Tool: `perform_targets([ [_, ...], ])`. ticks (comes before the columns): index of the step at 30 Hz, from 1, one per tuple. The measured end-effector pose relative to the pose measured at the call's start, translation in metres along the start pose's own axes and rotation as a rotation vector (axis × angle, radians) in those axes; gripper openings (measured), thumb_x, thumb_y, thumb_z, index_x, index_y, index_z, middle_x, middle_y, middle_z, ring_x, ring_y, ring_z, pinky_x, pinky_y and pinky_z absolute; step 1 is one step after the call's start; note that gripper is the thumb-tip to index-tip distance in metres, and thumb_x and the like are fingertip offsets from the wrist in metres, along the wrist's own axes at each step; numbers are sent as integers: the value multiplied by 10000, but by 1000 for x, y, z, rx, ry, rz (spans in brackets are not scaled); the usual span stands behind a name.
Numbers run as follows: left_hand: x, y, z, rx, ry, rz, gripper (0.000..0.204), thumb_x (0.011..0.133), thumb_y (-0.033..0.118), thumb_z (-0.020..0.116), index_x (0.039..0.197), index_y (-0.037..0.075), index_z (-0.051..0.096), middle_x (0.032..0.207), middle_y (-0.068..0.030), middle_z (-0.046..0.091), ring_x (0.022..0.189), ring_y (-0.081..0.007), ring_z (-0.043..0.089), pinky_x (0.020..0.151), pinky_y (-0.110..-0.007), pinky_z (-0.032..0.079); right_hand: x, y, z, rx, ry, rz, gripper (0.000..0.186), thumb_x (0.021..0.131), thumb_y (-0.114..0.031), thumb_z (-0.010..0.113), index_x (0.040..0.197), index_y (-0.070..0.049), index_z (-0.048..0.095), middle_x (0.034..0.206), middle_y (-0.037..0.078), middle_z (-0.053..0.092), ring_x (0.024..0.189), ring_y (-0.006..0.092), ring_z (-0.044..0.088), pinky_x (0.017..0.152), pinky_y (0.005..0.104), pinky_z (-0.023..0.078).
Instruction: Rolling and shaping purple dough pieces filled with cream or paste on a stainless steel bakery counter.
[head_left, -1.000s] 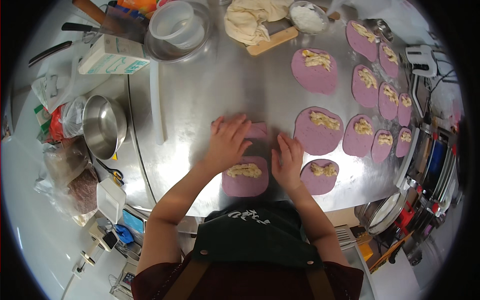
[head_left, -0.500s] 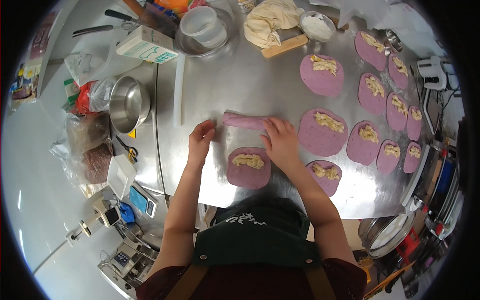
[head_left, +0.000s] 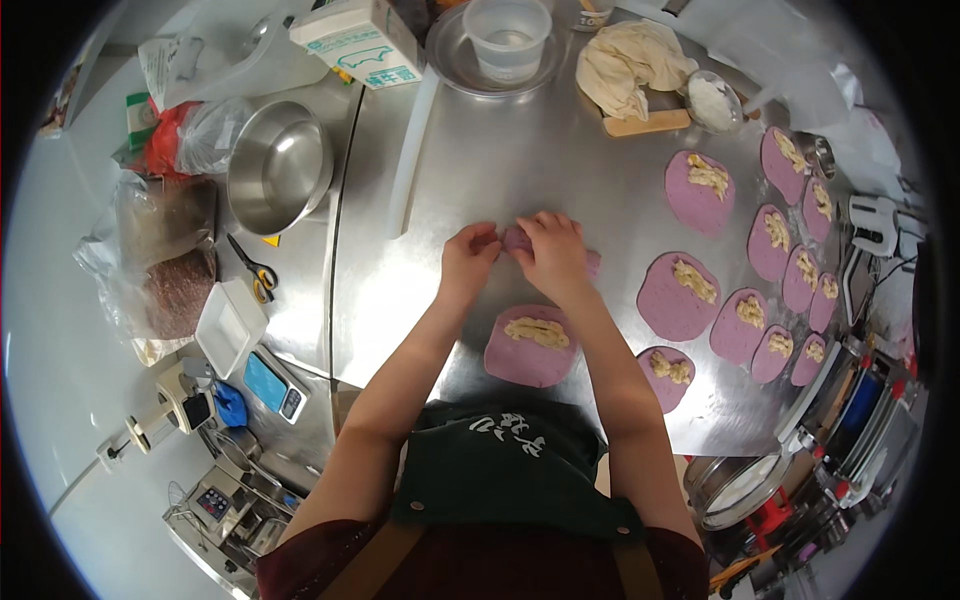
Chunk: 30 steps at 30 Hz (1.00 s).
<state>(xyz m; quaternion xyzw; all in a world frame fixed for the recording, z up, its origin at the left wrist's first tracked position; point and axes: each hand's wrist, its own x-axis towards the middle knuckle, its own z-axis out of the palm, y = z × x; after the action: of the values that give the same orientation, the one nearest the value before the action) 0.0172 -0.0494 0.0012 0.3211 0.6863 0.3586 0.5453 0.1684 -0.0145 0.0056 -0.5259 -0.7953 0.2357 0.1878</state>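
Head view was mostly filled by a stainless steel table point(head_left: 440, 160), with a dark green apron point(head_left: 500, 470) worn at its near edge. Up at the far side, a clear plastic tub point(head_left: 507, 45) was set in a wide metal pan point(head_left: 441, 62), and a white carton point(head_left: 362, 48) was parked just left of that. A deep steel bowl point(head_left: 245, 185) was left beyond the dark seam on the left, and a cream cloth point(head_left: 630, 70) was bunched up at the far right. A long white rod point(head_left: 412, 160) was laid between the seam and the hands.

Lots of flat purple dough ovals point(head_left: 660, 305) were spread out on the right, each topped with pale yellow filling, and one more filled piece point(head_left: 520, 365) was placed right in front of the apron. Past that piece, the purple dough roll point(head_left: 516, 240) was held under the right hand point(head_left: 555, 255), fingers draped over it and thumb on the near side, so its middle was hidden. The left hand point(head_left: 469, 262) was brought up by the roll's left end, fingers bunched narrow; whether any dough was pinched there couldn't be told. Yellow-and-black scissors point(head_left: 262, 280) were left near the bowl.
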Motion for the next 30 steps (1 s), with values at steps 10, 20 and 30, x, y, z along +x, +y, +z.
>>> perform_targets([
  [10,1,-10,-6,171,-52,272,338,787,-57,582,1125,-34,570,997,-133,619,887,-207,629,784,-295,512,2,-1,-5,113,-47,-17,178,663,-160,722,819,-120,647,870,11,590,913,237,546,840,389,386],
  [20,6,7,-5,535,-77,592,210,686,-49,618,882,27,602,887,-142,585,804,-339,573,723,-408,485,-4,3,-8,142,29,-101,319,669,-152,719,972,-92,636,906,32,621,912,242,570,896,404,389],
  [30,5,14,-6,342,-170,438,282,767,-29,614,1046,-29,576,973,-192,633,857,-304,649,735,-346,528,-8,0,-6,145,81,-97,328,674,-137,712,985,-81,628,936,44,618,901,246,573,917,415,390],
])
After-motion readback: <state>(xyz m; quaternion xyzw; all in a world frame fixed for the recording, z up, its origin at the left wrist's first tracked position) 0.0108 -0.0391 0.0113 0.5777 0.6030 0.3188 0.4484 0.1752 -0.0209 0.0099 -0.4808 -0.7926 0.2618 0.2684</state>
